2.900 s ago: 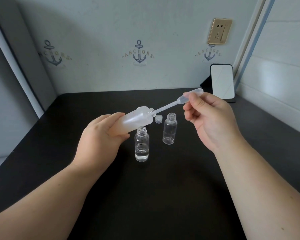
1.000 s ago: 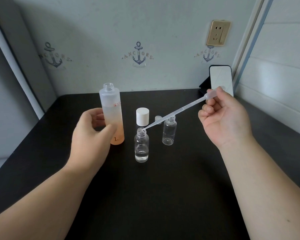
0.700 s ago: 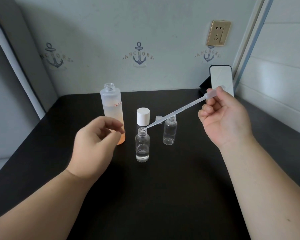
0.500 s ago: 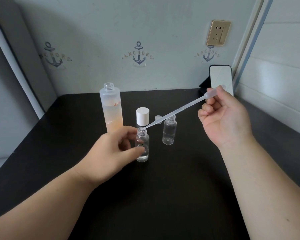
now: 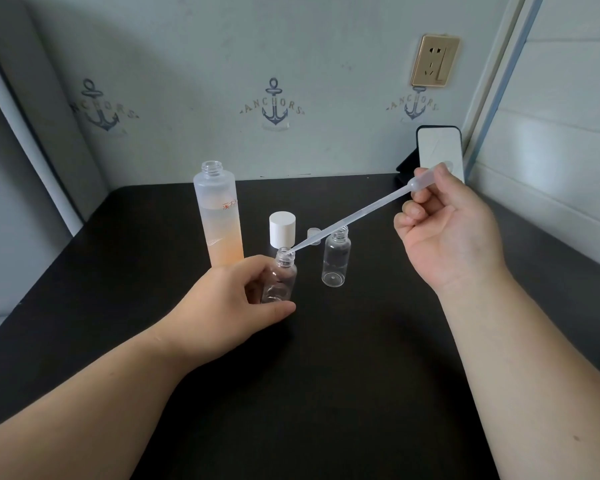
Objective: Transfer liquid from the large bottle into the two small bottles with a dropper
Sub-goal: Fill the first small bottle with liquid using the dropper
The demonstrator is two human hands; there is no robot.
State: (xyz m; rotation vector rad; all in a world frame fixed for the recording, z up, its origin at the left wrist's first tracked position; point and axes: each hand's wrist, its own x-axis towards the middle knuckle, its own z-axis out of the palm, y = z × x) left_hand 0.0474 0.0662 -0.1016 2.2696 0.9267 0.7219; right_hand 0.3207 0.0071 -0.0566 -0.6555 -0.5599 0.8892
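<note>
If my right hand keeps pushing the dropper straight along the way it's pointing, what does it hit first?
Most likely the inside of the near small bottle: the dropper in the right hand slants down-left with its tip at that bottle's mouth, which the left hand grips. Exact depth is unclear.

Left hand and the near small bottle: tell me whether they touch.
Touching. The head view shows the left hand with its fingers and thumb curled round the near small bottle, which stands on the black table.
</note>
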